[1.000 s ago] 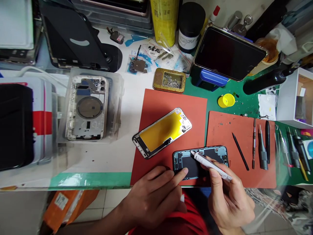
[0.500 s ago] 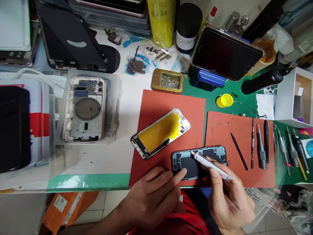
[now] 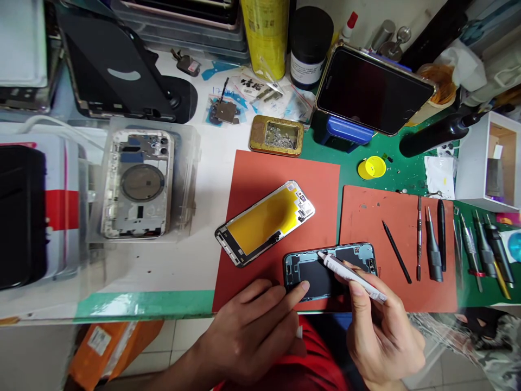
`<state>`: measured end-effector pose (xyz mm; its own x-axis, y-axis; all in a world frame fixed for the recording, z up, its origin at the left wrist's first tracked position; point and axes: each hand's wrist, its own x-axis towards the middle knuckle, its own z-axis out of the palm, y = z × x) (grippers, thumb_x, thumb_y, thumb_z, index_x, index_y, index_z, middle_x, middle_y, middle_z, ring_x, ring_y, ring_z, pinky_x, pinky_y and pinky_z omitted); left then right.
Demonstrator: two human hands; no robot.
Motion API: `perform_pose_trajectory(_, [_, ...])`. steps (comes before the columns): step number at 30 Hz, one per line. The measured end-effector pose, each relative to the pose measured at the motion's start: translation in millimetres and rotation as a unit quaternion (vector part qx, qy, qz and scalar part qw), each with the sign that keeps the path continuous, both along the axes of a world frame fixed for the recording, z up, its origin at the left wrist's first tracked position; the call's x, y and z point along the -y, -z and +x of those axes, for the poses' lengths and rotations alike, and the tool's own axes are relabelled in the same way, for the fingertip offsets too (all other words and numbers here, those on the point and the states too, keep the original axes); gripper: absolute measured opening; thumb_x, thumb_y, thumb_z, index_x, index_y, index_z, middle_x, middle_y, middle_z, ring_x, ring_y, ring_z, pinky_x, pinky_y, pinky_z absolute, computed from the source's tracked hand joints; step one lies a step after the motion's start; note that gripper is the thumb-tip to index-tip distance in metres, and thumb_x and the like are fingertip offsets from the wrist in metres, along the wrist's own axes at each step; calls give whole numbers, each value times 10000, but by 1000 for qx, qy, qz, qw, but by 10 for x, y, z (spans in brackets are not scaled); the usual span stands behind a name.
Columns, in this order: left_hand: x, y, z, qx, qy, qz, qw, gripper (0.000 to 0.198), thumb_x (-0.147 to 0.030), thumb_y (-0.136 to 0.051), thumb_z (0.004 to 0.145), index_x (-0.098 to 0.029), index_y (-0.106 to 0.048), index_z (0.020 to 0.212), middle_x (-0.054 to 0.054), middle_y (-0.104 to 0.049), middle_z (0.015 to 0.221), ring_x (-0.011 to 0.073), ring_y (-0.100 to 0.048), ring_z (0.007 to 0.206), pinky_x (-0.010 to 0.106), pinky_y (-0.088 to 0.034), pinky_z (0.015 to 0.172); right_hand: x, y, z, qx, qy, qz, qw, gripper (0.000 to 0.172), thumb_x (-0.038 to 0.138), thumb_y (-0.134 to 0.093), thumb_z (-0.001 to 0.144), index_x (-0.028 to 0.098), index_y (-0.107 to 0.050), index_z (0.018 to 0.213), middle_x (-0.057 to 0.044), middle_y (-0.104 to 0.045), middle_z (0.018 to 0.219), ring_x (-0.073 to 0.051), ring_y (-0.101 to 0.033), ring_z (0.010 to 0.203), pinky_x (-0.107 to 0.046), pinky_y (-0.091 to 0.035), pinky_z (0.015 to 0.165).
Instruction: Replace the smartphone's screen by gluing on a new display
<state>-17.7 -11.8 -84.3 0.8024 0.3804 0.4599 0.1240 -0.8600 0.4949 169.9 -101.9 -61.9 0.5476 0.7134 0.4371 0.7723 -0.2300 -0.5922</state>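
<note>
Left hand (image 3: 252, 331): palm down at the near edge of the bench (image 3: 183, 260), fingers stretched out and slack, gripping nothing. The forefinger tip presses on the left end of the opened phone body (image 3: 313, 271).
Right hand (image 3: 380, 336): closed in a pencil grip on the white pen-shaped tool (image 3: 350, 276), thumb and forefinger pinching the barrel, which slants up and to the left from the fingers.
White pen-shaped tool: its tip touches the inside of the opened phone body near the far edge, about midway along. It may be a glue pen or a driver; the view is too coarse to tell.
Opened phone body: lies flat and lengthwise between the two hands, just beyond the fingertips. It straddles the seam between the left red mat (image 3: 280, 168) and the right red mat (image 3: 366, 212).
Display panel (image 3: 264, 224): yellow backing up, tilted, on the left red mat just beyond the left hand and apart from the opened phone body.
Black spudger (image 3: 396, 251): slanted on the right red mat, beyond the right hand.
Screwdrivers (image 3: 432, 247): a row side by side, beyond the right hand and further right than the black spudger.
Brass tin (image 3: 277, 136): small screws inside, well beyond the left hand, just past the far edge of the left red mat.
Yellow cap (image 3: 371, 167): on the green mat, well beyond the right hand.
White phone housing (image 3: 136, 184): in a clear tray, well to the left of the left hand.
</note>
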Motion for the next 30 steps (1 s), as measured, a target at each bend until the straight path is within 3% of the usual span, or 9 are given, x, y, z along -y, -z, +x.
perform_pose_trajectory(24, [-3, 10, -2, 7, -3, -1, 1000, 301, -265, -555, 1085, -117, -678, 853, 247, -778, 1251, 244, -684, 886, 414, -502, 781, -30, -32, 10, 6, 15, -4, 1000, 201, 83, -750, 962, 170, -778, 1142, -1, -848, 991, -119, -803, 731, -195, -646, 750])
perform_pose_trajectory(30, [-5, 3, -4, 11, -5, 9, 1000, 295, -271, -543, 1092, -114, -687, 887, 249, -787, 1216, 248, -686, 879, 419, -511, 791, 21, 0, 25, -3, 5, 6, 1000, 288, 48, -771, 928, 179, -776, 1184, 2, -848, 1026, -127, -810, 758, -204, -653, 769])
